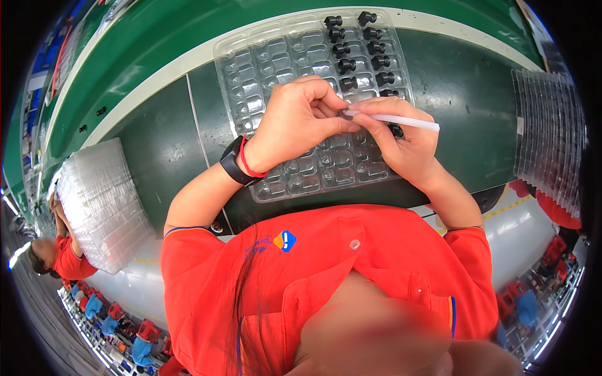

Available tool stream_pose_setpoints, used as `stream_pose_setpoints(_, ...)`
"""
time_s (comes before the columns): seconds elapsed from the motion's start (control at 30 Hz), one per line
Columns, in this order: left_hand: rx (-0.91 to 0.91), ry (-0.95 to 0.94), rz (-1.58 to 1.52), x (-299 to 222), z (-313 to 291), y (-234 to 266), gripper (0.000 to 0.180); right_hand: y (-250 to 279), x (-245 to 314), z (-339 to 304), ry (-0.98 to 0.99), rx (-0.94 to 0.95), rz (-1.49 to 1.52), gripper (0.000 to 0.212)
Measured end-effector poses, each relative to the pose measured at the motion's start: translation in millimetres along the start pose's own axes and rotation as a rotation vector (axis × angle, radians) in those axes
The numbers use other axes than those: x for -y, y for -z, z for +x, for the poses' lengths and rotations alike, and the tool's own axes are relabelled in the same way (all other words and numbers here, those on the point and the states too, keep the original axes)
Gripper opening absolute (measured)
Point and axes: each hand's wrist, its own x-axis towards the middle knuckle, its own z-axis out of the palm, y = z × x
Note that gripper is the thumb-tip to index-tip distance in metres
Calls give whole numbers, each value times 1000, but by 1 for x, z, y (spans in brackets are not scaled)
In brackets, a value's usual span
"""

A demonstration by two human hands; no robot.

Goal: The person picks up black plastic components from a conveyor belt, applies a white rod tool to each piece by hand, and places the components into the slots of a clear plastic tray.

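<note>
A clear plastic blister tray [266,67] with rows of moulded pockets lies beneath my hands. Small black knobbed parts [346,65] fill pockets in two columns on its right side; the pockets on the left hold nothing. Over the tray, my left hand [300,119] is closed, thumb and fingertips pinched on something small that they mostly hide. My right hand [404,141] grips a slim white stick [407,121], whose left end meets the left fingertips. Both hands touch at the fingers there.
The dark green bench [157,169] has a pale border strip along its far side. Stacked clear trays [103,203] stand at the left, and another tray stack [547,141] at the right. A person in red [72,260] is beside the left stack.
</note>
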Motion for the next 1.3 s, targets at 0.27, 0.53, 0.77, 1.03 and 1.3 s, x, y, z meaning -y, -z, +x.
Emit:
stream_pose_setpoints(0.27, -6, 9, -25, -1, 1, 1, 20, 6, -1, -2, -17, -46, 24, 10)
stream_pose_setpoints(0.53, -74, -445, 497, -14, 8, 10, 22, 21, -7, 0, -67, -217, 106, 9)
stream_pose_setpoints(0.77, -62, -649, 665, -1, 16, -7, 17, 22, -6, -2, -11, -204, 30, 9)
stream_pose_setpoints(1.03, -65, -621, 677, -3, 14, -6, 20, 22, -5, 0, -11, -178, -6, 9)
stream_pose_setpoints(1.3, -342, -514, 666, 4, 8, 40, 17, 14, -4, 4, -48, -83, 37, 6)
